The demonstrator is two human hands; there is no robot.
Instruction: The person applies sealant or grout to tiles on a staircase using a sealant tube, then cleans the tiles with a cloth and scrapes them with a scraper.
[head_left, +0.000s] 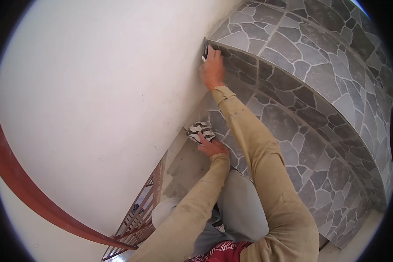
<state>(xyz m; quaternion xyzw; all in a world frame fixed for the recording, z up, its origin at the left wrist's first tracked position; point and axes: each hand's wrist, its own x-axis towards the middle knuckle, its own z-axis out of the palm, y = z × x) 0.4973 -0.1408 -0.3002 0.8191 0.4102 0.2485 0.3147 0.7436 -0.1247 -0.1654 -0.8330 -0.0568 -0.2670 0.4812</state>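
Note:
My right hand (213,70) reaches to the corner where the upper step meets the white wall. Its fingers are closed on a small dark flat tool (205,49), pressed in close to the wall and the stair riser (240,65); the exact kind of tool cannot be made out. Lower down, my left hand (213,148) grips a crumpled cloth (200,129) with a white and dark brown pattern. That cloth lies over the lower tread beside the wall, its far part spread past my fingertips.
Curved steps with grey stone-pattern tiles (288,122) rise on the right. A white wall (96,100) fills the left side. Below it are a red-brown railing (137,214) and a curved red band (26,192). A whitish bucket-like object (163,209) stands near my left forearm.

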